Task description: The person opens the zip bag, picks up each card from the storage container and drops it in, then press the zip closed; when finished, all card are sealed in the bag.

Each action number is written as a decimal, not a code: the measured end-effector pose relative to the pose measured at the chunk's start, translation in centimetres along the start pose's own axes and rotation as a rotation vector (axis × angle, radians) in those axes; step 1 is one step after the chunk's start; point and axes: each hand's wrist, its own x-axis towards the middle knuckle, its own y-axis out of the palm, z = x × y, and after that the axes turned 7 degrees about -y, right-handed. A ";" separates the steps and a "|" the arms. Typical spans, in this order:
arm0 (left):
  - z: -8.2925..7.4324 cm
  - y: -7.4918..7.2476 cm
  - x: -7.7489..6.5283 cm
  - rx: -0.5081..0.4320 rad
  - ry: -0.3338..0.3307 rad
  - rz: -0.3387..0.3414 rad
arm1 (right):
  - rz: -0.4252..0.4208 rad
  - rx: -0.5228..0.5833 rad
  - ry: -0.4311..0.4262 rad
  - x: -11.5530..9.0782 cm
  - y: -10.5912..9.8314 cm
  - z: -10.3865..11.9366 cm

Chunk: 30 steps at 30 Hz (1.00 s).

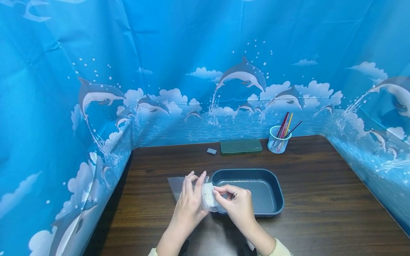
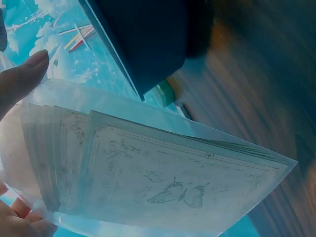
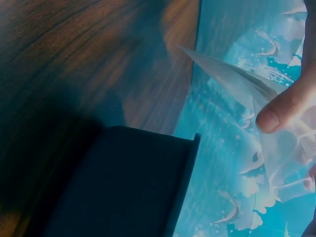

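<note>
A translucent plastic bag (image 1: pixel 174 184) is held up over the table, close to the left side of a dark rectangular tray (image 1: pixel 278 183). My left hand (image 1: pixel 189 199) grips it, thumb on one side and fingers on the other. Inside, a stack of pale paper sheets (image 2: pixel 182 173) shows, printed with a butterfly and an ornate border. My right hand (image 1: pixel 236 202) pinches the bag's near-right end with thumb and index finger, beside the paper's edge. The right thumb (image 3: pixel 276 116) lies against clear plastic in the right wrist view.
Behind the tray, a green case (image 1: pixel 241 147) lies at the table's back edge, with a small grey block (image 1: pixel 211 151) to its left. A light-blue mesh cup (image 1: pixel 278 144) with several pencils stands at the back right. A dolphin-printed curtain (image 1: pixel 205 53) surrounds the wooden table (image 1: pixel 326 199).
</note>
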 end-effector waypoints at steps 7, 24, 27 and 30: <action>-0.3 0.2 0.0 0.005 0.024 0.011 | 0.091 -0.002 0.038 -0.3 0.5 -0.5; -1.1 0.6 0.0 -0.006 0.052 -0.036 | 0.223 0.007 0.008 -0.2 0.4 -1.5; -1.0 0.1 0.3 -0.010 -0.010 -0.076 | 0.150 0.063 0.077 0.3 -0.5 -1.5; -1.2 -0.5 0.7 -0.056 -0.068 -0.142 | 0.167 0.141 0.165 0.9 -1.7 -1.3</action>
